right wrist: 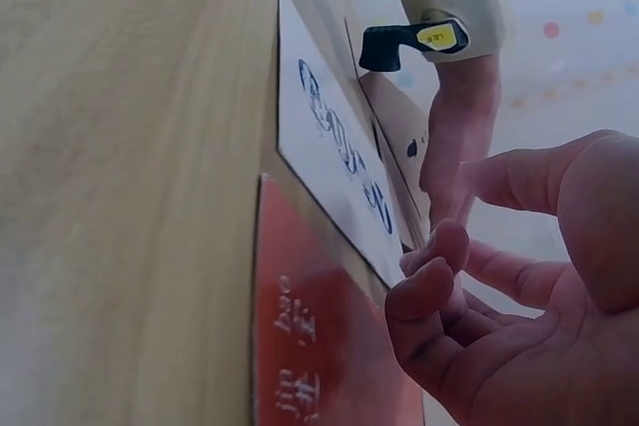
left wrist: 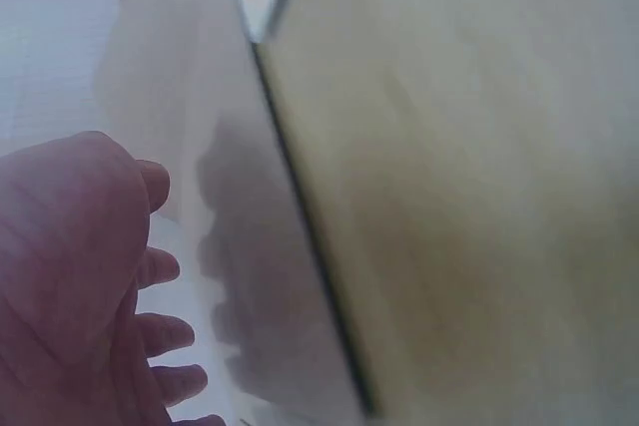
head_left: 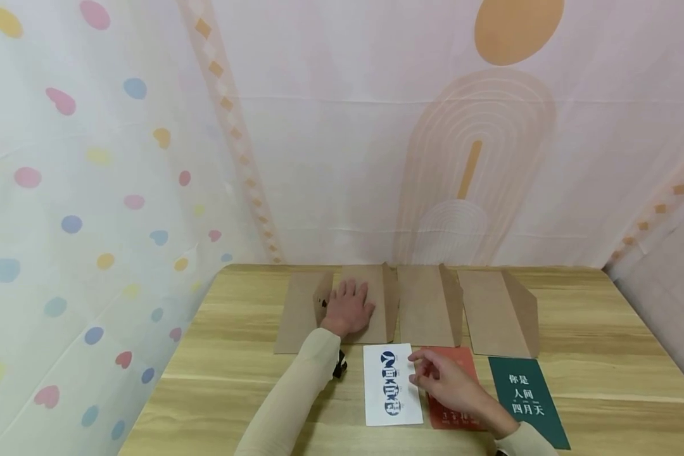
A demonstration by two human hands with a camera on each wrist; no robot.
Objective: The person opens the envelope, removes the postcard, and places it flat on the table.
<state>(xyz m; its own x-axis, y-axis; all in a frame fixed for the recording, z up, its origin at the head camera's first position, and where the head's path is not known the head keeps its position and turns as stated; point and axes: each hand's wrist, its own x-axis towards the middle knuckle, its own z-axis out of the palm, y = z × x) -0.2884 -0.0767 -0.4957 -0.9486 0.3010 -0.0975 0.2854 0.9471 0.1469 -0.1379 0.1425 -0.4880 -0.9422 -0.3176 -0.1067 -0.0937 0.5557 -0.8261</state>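
Observation:
My left hand (head_left: pixel 349 309) lies with fingers spread over a brown kraft envelope (head_left: pixel 370 272), the second from the left in a row. In the left wrist view, its fingers extend beside the envelope's pale, blurred paper (left wrist: pixel 285 346). My right hand (head_left: pixel 447 382) hovers over a red card (head_left: pixel 462 358), partly hiding it; its fingers are loosely bent with nothing between them. Just left of those fingertips lies a white card (head_left: pixel 376 386) with dark blue lettering. A dark green card (head_left: pixel 527 392) with white characters lies to the right of the red one.
Other kraft envelopes stand in the same row: one at the far left (head_left: pixel 296 310) with dark marks near its flap, one right of centre (head_left: pixel 424 304), and one at the right (head_left: pixel 484 310). The wooden table (head_left: pixel 205 380) meets a patterned cloth (head_left: pixel 330 158) behind.

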